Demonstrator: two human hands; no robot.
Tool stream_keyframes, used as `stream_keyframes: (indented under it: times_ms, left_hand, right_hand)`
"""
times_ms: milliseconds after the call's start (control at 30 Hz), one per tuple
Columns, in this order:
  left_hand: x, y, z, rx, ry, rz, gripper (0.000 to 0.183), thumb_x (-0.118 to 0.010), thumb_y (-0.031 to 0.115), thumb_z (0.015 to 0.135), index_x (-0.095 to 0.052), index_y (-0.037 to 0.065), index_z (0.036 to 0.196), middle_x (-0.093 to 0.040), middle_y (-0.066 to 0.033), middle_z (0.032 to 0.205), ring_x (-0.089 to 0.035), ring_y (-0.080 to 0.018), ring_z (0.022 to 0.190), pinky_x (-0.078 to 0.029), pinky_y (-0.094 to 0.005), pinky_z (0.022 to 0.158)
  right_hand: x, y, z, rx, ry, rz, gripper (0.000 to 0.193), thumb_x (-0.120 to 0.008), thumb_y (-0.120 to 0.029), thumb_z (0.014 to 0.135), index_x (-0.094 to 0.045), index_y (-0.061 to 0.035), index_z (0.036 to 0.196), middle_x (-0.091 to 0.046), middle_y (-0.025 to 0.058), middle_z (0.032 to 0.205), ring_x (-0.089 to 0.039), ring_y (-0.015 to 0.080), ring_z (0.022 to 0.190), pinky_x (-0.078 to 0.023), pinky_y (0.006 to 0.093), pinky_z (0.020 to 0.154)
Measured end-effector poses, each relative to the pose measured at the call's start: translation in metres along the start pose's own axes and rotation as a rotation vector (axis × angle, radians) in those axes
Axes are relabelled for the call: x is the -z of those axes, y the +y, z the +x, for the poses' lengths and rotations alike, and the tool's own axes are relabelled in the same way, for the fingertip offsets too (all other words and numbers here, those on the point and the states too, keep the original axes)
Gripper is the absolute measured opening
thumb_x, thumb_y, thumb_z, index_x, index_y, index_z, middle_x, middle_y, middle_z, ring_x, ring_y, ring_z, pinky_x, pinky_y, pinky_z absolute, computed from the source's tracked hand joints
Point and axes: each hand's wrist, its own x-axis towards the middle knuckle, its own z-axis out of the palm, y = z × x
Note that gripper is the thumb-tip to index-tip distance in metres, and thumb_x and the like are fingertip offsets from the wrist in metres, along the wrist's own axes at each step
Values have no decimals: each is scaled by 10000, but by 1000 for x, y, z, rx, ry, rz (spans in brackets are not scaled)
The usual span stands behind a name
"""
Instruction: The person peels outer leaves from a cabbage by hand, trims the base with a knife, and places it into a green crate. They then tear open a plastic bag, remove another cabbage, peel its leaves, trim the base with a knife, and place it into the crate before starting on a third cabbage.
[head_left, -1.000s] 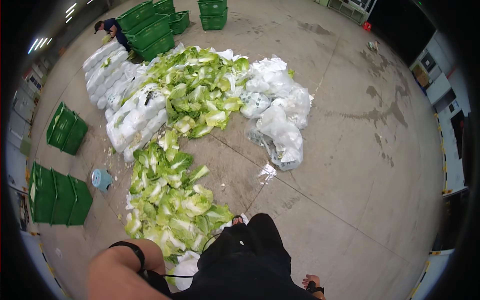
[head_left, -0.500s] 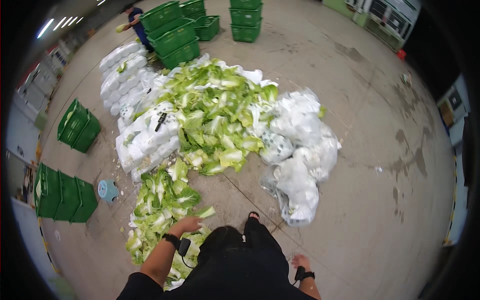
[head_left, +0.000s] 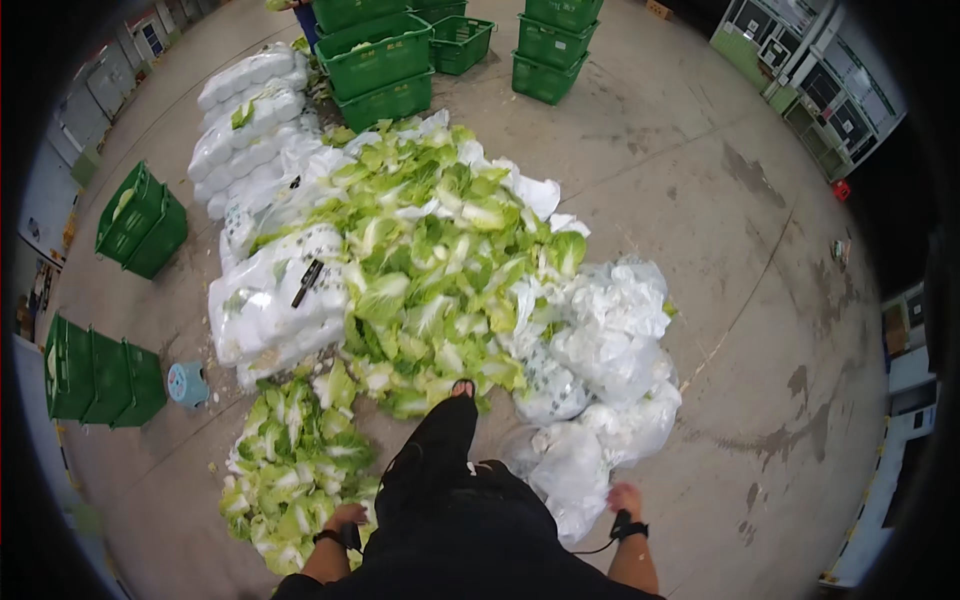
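My left hand (head_left: 347, 515) hangs low beside my left leg, over the near heap of loose cabbage leaves (head_left: 290, 470). Its fingers are smeared and I see no leaf sticking out of it. On the other side, my right hand (head_left: 625, 498) swings free with loosely parted fingers and nothing in it. It is nearest to the clear plastic bags with pale contents (head_left: 570, 475). Ahead of my foot (head_left: 463, 388) spreads a larger pile of green and white cabbage leaves (head_left: 430, 260), partly on white plastic sheeting.
Left of the big pile lie stacked white plastic-wrapped bundles (head_left: 280, 300) with a dark object (head_left: 308, 283) on top. Green crates (head_left: 375, 65) stand at the back, and more green crates (head_left: 105, 375) at left beside a blue stool (head_left: 187, 384). Another person (head_left: 305, 22) is partly visible behind the crates.
I have stepped forward, so the large pile and bags are closer. My left hand has dropped back toward my side, and the pale leaf piece beside it no longer shows there.
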Motion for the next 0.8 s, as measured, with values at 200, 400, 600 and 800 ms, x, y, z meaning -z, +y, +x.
stream_keyframes:
  times_ms: [200, 400, 600, 800]
  left_hand:
    - [316, 26, 195, 269, 665, -677, 351, -614, 290, 887, -681, -6, 1064, -680, -83, 775, -630, -203, 684, -509, -343, 643]
    - [577, 150, 391, 214, 699, -754, 417, -658, 229, 845, -643, -42, 1163, -704, -126, 928, -650, -177, 747, -525, -301, 679]
    - [675, 197, 496, 86, 438, -144, 502, -632, 408, 856, -649, 61, 1219, -709, -176, 1096, -661, -358, 1012, -512, -420, 902]
    - [692, 190, 540, 355, 360, -394, 406, -640, 353, 839, -719, 52, 1098, -710, -173, 1084, -654, -349, 1029, -501, -425, 915]
  right_hand:
    - [-89, -75, -4, -126, -94, -150, 325, -585, -278, 926, -618, -82, 1182, -708, 88, 988, -701, 198, 770, -500, 303, 558]
    - [-38, -52, 65, -27, -204, -267, 314, -518, -301, 968, -572, -97, 1200, -686, 113, 1039, -711, 249, 800, -558, 374, 626]
    - [-46, -145, 143, -365, -130, 244, 310, -605, -206, 918, -569, -84, 1200, -679, 151, 1007, -693, 291, 790, -558, 417, 591]
    - [11, -368, 241, -302, -140, 304, 521, -634, -257, 912, -493, -95, 1387, -636, 142, 1193, -664, 321, 948, -544, 422, 648]
